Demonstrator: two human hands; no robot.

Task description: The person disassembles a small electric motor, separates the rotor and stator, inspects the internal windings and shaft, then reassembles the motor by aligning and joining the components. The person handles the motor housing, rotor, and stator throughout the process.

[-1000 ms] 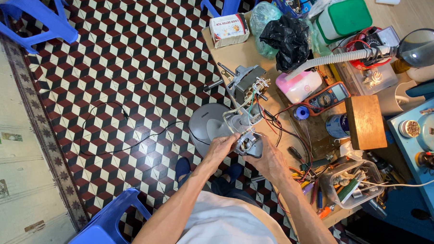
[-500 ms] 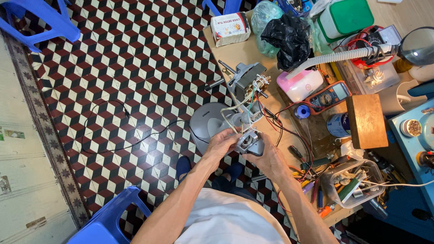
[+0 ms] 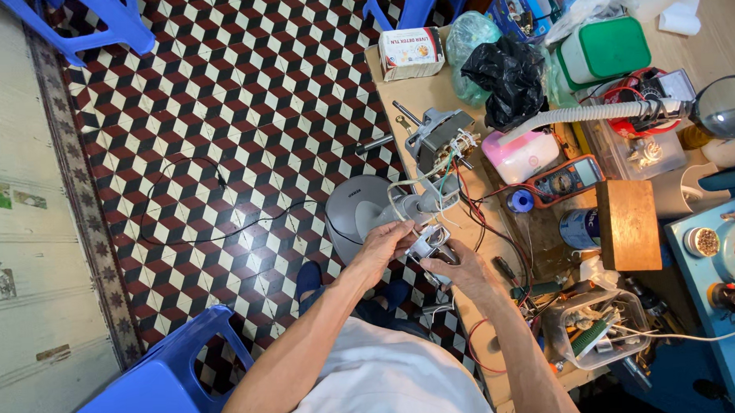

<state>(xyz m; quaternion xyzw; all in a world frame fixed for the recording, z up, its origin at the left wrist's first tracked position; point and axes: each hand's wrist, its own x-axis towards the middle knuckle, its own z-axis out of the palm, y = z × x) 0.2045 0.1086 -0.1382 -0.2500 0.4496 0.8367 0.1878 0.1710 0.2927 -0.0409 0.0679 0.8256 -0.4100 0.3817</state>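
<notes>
Both hands meet at the near left edge of the surface [image 3: 429,90], over the patterned floor. The left hand [image 3: 383,248] has its fingers clamped on a small grey switch housing [image 3: 427,243] from the left; the right hand [image 3: 457,267] has its fingers closed on the same piece from below. Coloured wires [image 3: 456,167] run from it up to a bare fan motor [image 3: 440,133] lying near the left edge. A grey fan base [image 3: 353,211] stands on the floor just beside the left hand. An orange multimeter [image 3: 564,180] lies further right.
</notes>
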